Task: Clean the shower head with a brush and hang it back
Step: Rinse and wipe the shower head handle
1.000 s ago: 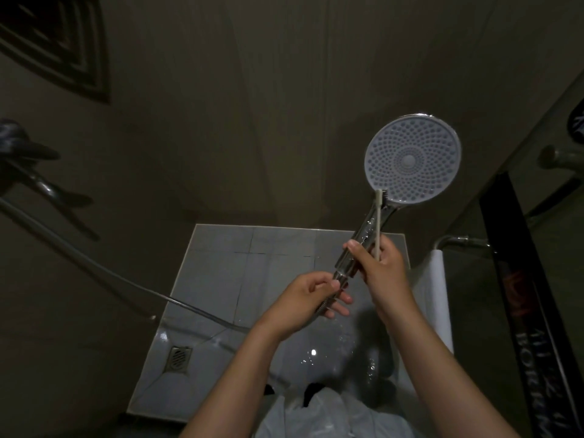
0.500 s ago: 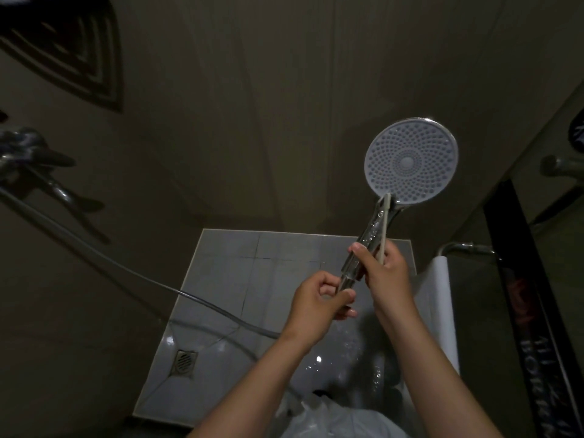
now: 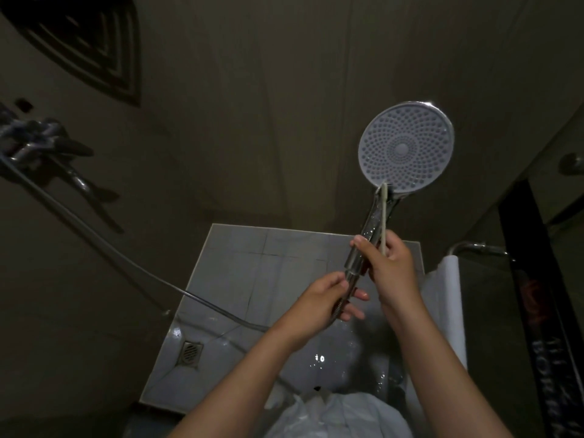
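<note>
A round shower head (image 3: 406, 147) with a pale dotted face points at me, raised at the upper right on a chrome handle (image 3: 363, 245). My right hand (image 3: 390, 263) grips the middle of that handle together with a thin cream brush (image 3: 383, 213), whose bristle end lies against the lower rim of the face. My left hand (image 3: 328, 300) holds the bottom of the handle where the metal hose (image 3: 132, 263) joins. The hose runs left to the wall tap (image 3: 41, 140).
Below lies a wet grey tiled floor (image 3: 252, 273) with a square drain (image 3: 190, 352). A dark corner shelf (image 3: 91, 45) hangs at the top left. A white towel (image 3: 448, 298) on a chrome rail and a glass door with a black strip (image 3: 543, 305) stand at the right.
My left hand has slid lower, down to the hose joint. The shower head and my right hand have stayed about where they were, and the view has tilted slightly.
</note>
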Action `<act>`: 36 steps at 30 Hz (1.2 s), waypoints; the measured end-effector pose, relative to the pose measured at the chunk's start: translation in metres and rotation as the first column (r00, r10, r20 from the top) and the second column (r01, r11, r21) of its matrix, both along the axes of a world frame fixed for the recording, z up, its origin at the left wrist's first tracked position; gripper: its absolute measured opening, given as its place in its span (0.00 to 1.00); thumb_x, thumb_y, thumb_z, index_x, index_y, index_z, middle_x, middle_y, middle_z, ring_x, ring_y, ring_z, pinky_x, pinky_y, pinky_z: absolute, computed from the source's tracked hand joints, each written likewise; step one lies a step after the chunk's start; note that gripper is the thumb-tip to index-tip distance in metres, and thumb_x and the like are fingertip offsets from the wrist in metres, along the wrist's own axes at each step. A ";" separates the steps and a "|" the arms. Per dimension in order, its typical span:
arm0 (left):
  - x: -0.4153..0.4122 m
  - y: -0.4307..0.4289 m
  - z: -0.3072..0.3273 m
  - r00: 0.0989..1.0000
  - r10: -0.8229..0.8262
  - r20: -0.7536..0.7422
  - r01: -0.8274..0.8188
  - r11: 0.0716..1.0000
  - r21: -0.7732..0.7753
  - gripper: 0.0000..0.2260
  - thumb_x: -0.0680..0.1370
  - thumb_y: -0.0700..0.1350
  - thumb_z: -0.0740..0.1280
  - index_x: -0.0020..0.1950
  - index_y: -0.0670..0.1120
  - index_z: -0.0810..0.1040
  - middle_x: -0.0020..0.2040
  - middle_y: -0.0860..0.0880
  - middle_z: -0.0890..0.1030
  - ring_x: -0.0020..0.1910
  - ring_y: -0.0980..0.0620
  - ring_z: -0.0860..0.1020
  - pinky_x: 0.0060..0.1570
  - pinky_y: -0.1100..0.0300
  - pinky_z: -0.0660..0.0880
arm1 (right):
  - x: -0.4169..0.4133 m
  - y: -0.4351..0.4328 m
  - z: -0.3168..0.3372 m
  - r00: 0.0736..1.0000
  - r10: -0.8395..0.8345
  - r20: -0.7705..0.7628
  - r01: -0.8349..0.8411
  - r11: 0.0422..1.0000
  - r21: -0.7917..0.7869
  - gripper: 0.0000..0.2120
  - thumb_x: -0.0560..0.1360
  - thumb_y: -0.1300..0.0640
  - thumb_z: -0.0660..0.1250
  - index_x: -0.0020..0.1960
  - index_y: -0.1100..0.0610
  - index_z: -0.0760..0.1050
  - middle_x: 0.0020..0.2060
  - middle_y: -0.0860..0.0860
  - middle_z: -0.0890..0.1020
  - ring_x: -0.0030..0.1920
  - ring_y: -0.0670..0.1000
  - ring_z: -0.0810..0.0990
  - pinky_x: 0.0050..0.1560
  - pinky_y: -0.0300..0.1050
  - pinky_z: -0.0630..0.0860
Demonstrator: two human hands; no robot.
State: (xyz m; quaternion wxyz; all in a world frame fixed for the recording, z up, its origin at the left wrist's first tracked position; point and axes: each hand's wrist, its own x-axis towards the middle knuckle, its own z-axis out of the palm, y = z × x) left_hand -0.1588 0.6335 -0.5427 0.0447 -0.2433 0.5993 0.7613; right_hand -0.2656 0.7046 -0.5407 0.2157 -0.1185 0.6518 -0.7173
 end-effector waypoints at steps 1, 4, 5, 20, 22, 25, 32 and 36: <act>0.000 0.000 0.000 1.000 -0.003 0.001 0.003 1.000 -0.001 0.14 0.83 0.42 0.50 0.65 0.42 0.69 0.47 0.48 0.81 0.34 0.57 0.80 0.37 0.65 0.71 | 0.000 0.000 0.001 1.000 0.007 -0.006 -0.007 1.000 0.001 0.05 0.74 0.61 0.69 0.42 0.56 0.73 0.32 0.48 0.76 0.28 0.38 0.73 0.29 0.29 0.69; 0.000 0.001 -0.001 1.000 0.015 -0.003 -0.015 1.000 0.001 0.13 0.83 0.41 0.51 0.64 0.42 0.69 0.47 0.48 0.81 0.34 0.57 0.80 0.37 0.64 0.71 | 0.002 0.000 0.002 0.999 0.024 -0.042 -0.023 1.000 0.009 0.05 0.74 0.62 0.69 0.42 0.57 0.73 0.31 0.48 0.75 0.28 0.38 0.72 0.28 0.30 0.68; -0.001 0.002 0.000 1.000 0.026 -0.011 -0.026 1.000 -0.002 0.12 0.83 0.41 0.51 0.63 0.42 0.70 0.46 0.48 0.81 0.34 0.58 0.80 0.37 0.65 0.71 | 0.001 0.000 0.003 0.998 0.025 -0.052 -0.025 1.000 0.010 0.05 0.74 0.62 0.69 0.42 0.58 0.73 0.31 0.48 0.75 0.28 0.38 0.72 0.29 0.30 0.68; -0.008 0.014 -0.002 0.929 0.344 -0.138 -0.364 0.917 -0.166 0.05 0.74 0.36 0.69 0.49 0.40 0.79 0.40 0.42 0.84 0.38 0.51 0.82 0.40 0.64 0.77 | -0.005 0.002 0.014 0.993 -0.019 -0.118 0.031 0.994 0.101 0.11 0.74 0.56 0.69 0.47 0.64 0.74 0.36 0.59 0.79 0.36 0.50 0.77 0.35 0.41 0.73; -0.009 0.014 -0.002 0.904 0.403 -0.141 -0.426 0.874 -0.235 0.06 0.70 0.36 0.73 0.45 0.43 0.80 0.36 0.47 0.83 0.37 0.54 0.82 0.39 0.66 0.76 | -0.004 0.001 0.014 0.992 -0.033 -0.124 0.045 0.994 0.101 0.10 0.74 0.56 0.69 0.47 0.63 0.74 0.37 0.60 0.80 0.36 0.51 0.77 0.33 0.39 0.73; -0.009 0.016 0.000 0.870 0.462 -0.170 -0.490 0.782 -0.385 0.10 0.67 0.40 0.77 0.38 0.51 0.78 0.30 0.57 0.80 0.31 0.62 0.78 0.37 0.70 0.75 | -0.003 0.000 0.015 0.993 -0.054 -0.105 0.064 0.992 0.104 0.08 0.74 0.57 0.69 0.45 0.61 0.74 0.36 0.57 0.78 0.36 0.52 0.77 0.33 0.40 0.73; -0.014 0.002 0.004 0.963 0.239 -0.122 -0.266 0.911 -0.315 0.10 0.73 0.42 0.71 0.50 0.49 0.72 0.38 0.53 0.75 0.31 0.59 0.73 0.34 0.66 0.71 | -0.006 0.006 0.035 0.999 0.026 -0.042 -0.026 1.000 -0.005 0.04 0.75 0.60 0.67 0.47 0.59 0.73 0.38 0.56 0.81 0.35 0.44 0.80 0.32 0.36 0.74; -0.013 -0.008 0.014 0.976 -0.035 -0.215 0.039 0.999 0.012 0.12 0.81 0.46 0.56 0.57 0.40 0.72 0.40 0.47 0.81 0.36 0.53 0.79 0.47 0.63 0.75 | -0.007 0.003 0.050 0.997 0.061 -0.045 -0.064 0.996 -0.063 0.05 0.76 0.62 0.65 0.50 0.64 0.72 0.37 0.56 0.80 0.25 0.39 0.75 0.23 0.30 0.67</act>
